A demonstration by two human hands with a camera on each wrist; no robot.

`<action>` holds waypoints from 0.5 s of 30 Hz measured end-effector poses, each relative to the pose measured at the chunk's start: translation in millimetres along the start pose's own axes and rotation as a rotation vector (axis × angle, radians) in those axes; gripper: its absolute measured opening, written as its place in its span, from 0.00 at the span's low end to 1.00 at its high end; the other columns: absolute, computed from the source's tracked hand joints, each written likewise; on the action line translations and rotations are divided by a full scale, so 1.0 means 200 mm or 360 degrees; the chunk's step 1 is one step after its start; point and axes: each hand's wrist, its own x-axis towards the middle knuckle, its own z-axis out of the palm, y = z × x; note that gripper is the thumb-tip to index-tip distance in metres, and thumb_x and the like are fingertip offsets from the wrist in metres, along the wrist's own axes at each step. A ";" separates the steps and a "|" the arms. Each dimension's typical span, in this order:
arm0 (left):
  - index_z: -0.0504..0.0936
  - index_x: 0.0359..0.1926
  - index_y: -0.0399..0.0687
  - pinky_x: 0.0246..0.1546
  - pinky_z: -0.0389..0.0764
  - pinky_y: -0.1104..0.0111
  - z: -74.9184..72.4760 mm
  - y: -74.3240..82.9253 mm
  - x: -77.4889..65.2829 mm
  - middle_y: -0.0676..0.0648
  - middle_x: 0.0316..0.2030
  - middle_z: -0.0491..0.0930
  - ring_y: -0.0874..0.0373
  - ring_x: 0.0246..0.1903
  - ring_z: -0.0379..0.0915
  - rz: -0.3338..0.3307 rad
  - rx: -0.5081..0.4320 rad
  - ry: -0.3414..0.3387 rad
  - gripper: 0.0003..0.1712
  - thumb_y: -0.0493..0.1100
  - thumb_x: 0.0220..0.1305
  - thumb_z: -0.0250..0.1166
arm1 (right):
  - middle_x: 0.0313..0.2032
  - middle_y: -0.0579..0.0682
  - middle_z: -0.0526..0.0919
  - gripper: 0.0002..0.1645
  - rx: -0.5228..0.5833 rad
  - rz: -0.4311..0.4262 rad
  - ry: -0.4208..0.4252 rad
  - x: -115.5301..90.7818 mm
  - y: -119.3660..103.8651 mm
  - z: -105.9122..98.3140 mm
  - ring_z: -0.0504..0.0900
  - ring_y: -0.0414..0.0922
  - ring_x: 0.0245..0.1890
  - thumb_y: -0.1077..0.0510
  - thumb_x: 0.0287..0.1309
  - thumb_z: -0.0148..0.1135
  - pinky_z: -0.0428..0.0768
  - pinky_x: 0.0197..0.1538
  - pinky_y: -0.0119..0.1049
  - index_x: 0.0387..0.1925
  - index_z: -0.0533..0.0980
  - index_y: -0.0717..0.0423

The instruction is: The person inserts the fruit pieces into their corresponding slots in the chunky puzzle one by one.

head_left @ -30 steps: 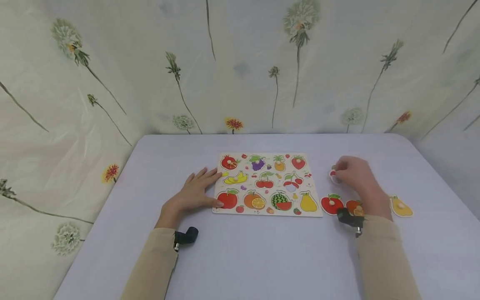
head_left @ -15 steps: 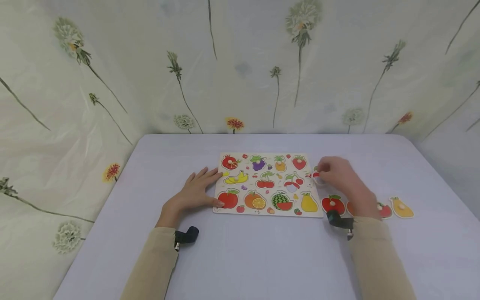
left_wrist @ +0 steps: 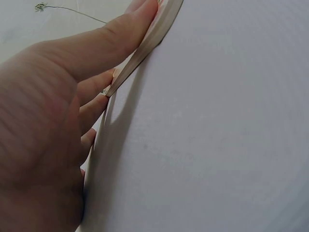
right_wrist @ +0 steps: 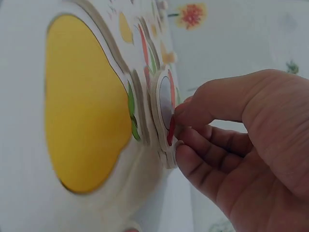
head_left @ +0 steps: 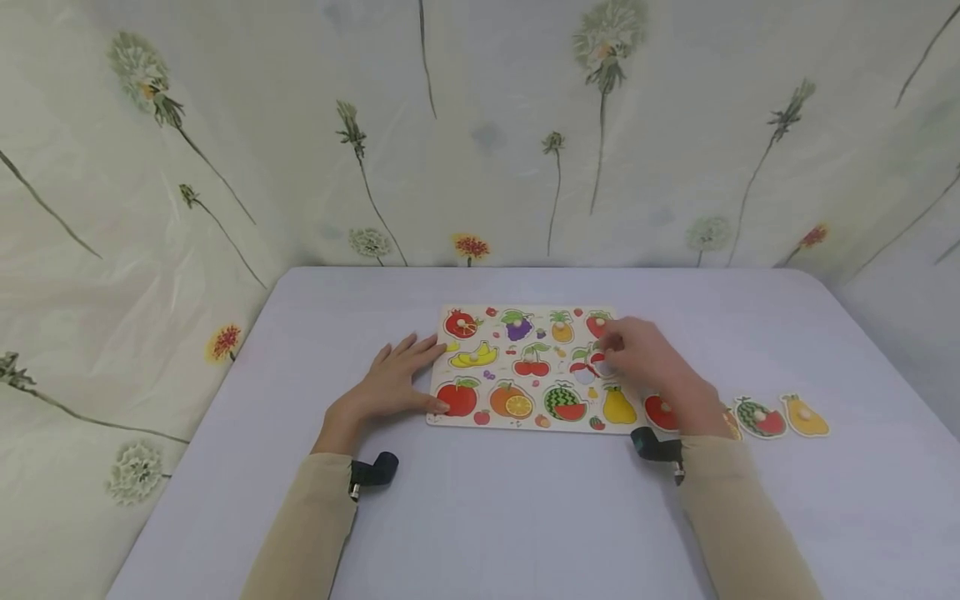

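A fruit puzzle board (head_left: 497, 342) lies flat on the table, its printed fruit in rows. My left hand (head_left: 386, 387) rests at its left side, fingers fairly straight and spread, thumb on the lower left corner. In the left wrist view the thumb lies along the edge of the board (left_wrist: 153, 41). My right hand (head_left: 648, 358) is over the board's right side, beside the cherry-like picture in the middle row. Between thumb and fingers it pinches a red and pale grey puzzle piece (right_wrist: 165, 106), tilted close over the board. The yellow pear shape (right_wrist: 87, 106) shows nearby.
Right of the board lie loose pieces: an apple (head_left: 660, 412), an orange mostly hidden under the right wrist, a watermelon (head_left: 761, 418) and a pear (head_left: 804, 415). Flower-patterned fabric (head_left: 480, 183) hangs behind the pale table (head_left: 487, 517).
My right hand has carried the pinched piece leftward from the table on the right to over the board's right side. The left hand has stayed in place.
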 end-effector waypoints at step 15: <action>0.56 0.77 0.66 0.78 0.34 0.44 0.00 0.00 0.00 0.55 0.79 0.50 0.50 0.80 0.32 0.0003 0.0001 0.0001 0.58 0.67 0.47 0.73 | 0.42 0.53 0.81 0.06 -0.0074 -0.0022 -0.0031 0.02 -0.12 0.09 0.74 0.51 0.46 0.62 0.61 0.59 0.76 0.44 0.38 0.38 0.81 0.53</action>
